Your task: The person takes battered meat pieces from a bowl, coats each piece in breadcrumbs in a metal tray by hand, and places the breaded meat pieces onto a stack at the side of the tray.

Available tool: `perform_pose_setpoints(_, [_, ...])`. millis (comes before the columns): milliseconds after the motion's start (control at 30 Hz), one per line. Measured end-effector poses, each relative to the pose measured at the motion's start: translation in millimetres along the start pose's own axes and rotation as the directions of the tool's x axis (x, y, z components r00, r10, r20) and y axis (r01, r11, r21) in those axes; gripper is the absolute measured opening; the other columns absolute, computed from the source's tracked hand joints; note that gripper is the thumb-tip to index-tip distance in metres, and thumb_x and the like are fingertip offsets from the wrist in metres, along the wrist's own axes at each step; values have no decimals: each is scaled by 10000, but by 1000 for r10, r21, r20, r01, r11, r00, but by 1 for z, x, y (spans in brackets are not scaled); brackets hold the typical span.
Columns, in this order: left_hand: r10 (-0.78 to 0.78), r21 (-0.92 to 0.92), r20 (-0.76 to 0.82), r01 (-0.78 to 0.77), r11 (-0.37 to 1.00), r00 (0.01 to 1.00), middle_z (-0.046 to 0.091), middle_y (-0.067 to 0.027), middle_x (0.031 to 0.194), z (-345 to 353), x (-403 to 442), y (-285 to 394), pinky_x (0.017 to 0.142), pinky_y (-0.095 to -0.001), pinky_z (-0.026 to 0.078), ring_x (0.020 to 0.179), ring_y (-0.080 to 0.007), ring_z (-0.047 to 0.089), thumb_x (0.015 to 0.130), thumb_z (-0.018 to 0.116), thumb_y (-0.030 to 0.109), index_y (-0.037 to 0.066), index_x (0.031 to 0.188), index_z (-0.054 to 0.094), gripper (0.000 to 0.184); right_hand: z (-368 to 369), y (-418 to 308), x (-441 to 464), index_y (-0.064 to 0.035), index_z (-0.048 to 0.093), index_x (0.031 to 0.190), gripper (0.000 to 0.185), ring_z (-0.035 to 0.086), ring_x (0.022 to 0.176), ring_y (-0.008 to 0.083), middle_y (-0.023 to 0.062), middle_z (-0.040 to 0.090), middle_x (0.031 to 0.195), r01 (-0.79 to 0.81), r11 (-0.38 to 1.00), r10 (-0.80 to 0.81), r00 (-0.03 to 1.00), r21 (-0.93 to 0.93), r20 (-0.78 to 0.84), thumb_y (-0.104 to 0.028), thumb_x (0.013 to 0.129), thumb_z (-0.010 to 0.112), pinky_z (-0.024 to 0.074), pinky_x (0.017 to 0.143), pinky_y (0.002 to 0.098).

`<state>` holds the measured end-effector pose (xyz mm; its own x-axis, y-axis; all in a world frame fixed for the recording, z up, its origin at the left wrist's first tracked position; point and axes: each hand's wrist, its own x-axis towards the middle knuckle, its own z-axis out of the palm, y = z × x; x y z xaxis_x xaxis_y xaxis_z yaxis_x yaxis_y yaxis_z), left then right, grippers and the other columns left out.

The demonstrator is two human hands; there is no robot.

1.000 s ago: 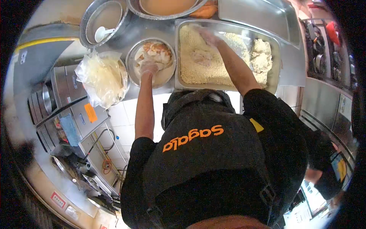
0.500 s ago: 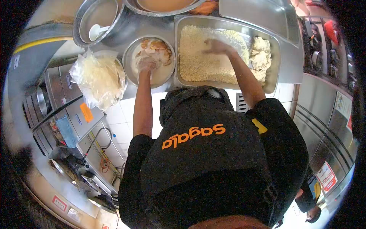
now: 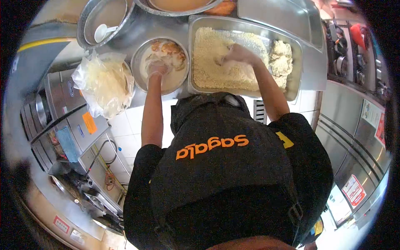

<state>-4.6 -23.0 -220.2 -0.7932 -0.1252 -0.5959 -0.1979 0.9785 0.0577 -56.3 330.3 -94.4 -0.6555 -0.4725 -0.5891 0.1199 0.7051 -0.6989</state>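
Observation:
My left hand [image 3: 157,68] is down in a round metal bowl [image 3: 186,58] of pale, milky batter. Orange-brown marinated pieces [image 3: 167,48] lie in that batter just beyond the hand, whose fingers are mostly hidden in the liquid. Over a deep metal tray [image 3: 296,75], my right hand [image 3: 239,55] reaches down to the coarse pale-yellow crumbs [image 3: 208,75]. Its fingers are apart and curved, with their tips at the crumbs, and I make out no piece in them. Crumb-coated pieces [image 3: 281,58] sit together at the tray's right end.
Left of the bowl sits a clear plastic bag [image 3: 104,85] with pale contents. Behind it stands a metal basin [image 3: 85,39] holding a white scoop [image 3: 102,32]. A larger basin [image 3: 179,13] of brownish liquid is at the back, and another metal tray [image 3: 279,21] lies behind the crumbs.
My right hand has shifted slightly lower into the crumbs, and its fingers show more spread. My left hand stays in the batter bowl. The whole view has shifted a little left.

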Motion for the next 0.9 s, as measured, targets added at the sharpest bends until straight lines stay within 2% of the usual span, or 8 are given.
perform_pose_setpoints(200, [12,32,30,-13,999,999,552,-99,1162,-14,-11,7,935,-359,377,1089,-258,512,765,486,388,118,1076,605,428,-23,26,10,33,582,1061,560,600,760,194,158,645,877,181,983,-171,962,28,-211,-316,636,688,443,801,274])
perform_pose_setpoints(400, [5,29,30,-6,1000,1000,551,-100,1164,6,7,-3,938,-366,375,1088,-260,514,763,482,337,141,1091,598,400,-55,-22,3,49,526,1129,642,589,845,207,167,624,965,-43,938,17,997,-343,-77,-329,644,708,437,824,277])
perform_pose_setpoints(500, [67,54,48,-69,996,997,558,-105,1151,-8,-6,1,924,-366,386,1073,-258,524,752,494,324,139,1073,609,388,-57,5,18,-55,559,1115,593,603,882,253,174,622,946,176,946,-229,957,-272,-179,-380,641,708,453,802,331])
perform_pose_setpoints(600, [32,-7,-40,-32,999,999,575,-108,1120,12,8,-7,908,-363,400,1053,-253,535,734,515,304,138,1049,621,371,-42,-31,-16,-127,571,1113,503,611,857,263,165,626,942,92,875,-303,871,-476,-387,-377,690,679,466,775,354])
perform_pose_setpoints(700, [12,-70,-74,-17,997,997,595,-117,1076,7,1,-6,889,-364,415,1018,-254,555,714,539,298,126,1000,643,349,-14,-40,-27,-80,543,1141,472,596,818,192,116,631,974,-77,925,-65,933,-371,-355,-346,763,639,471,792,355])
perform_pose_setpoints(733, [6,-77,-62,-11,997,998,599,-120,1064,4,0,-6,886,-363,417,1009,-261,560,709,545,299,121,988,648,346,-1,-13,-18,-94,542,1148,416,585,832,214,136,620,983,-100,888,-30,962,-448,-273,-322,803,588,450,837,376])
perform_pose_setpoints(800, [-8,-92,-37,4,996,999,608,-127,1041,-1,0,-5,879,-363,422,989,-275,569,698,558,301,111,963,656,340,31,53,-21,-93,543,1146,394,577,830,238,175,612,976,160,826,-346,901,-541,-261,-331,833,533,437,845,396])
perform_pose_setpoints(900, [-3,-51,-32,1,999,999,612,-142,1022,0,4,-9,873,-364,424,972,-287,577,689,574,326,94,935,662,350,37,68,-36,-66,560,1112,391,569,844,254,168,598,1024,-337,861,288,940,-381,-181,-329,823,543,438,817,405])
